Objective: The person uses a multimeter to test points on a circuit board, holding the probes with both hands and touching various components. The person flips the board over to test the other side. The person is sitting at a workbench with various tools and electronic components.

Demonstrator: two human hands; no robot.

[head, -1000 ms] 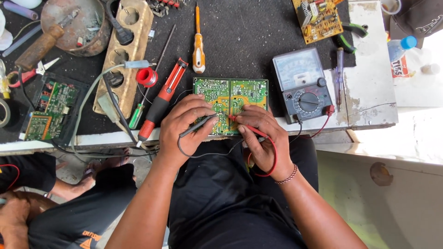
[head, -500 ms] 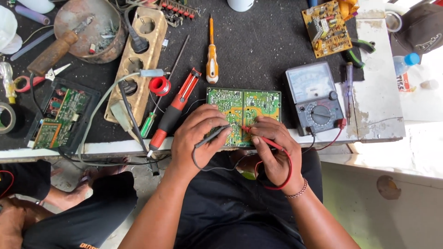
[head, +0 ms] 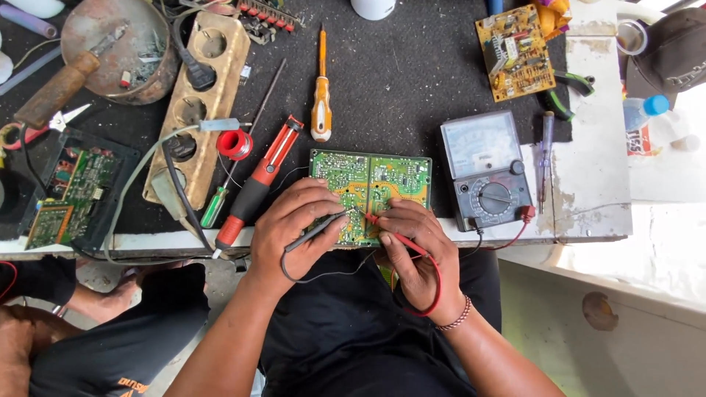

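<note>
Just in front of the green circuit board (head: 371,192), at the bench's near edge, my left hand (head: 298,224) pinches the black probe (head: 318,229) and my right hand (head: 412,246) pinches the red probe (head: 391,234), both tips meeting close together on the board's near half. The analog multimeter (head: 487,169) sits just right of the board, the orange screwdriver (head: 321,92) just beyond its far left corner.

With the tips this close, I judge a small slip could bridge neighbouring solder points or give a false reading. The board overhangs nothing I can see, but my pressing on its near edge could tip or slide it. The red lead loops under my right wrist and could snag and tug the meter.

Compared with a second ago, the board lies in the same spot beside the meter, and my hands have stayed on it, the probe tips drawn slightly closer.
</note>
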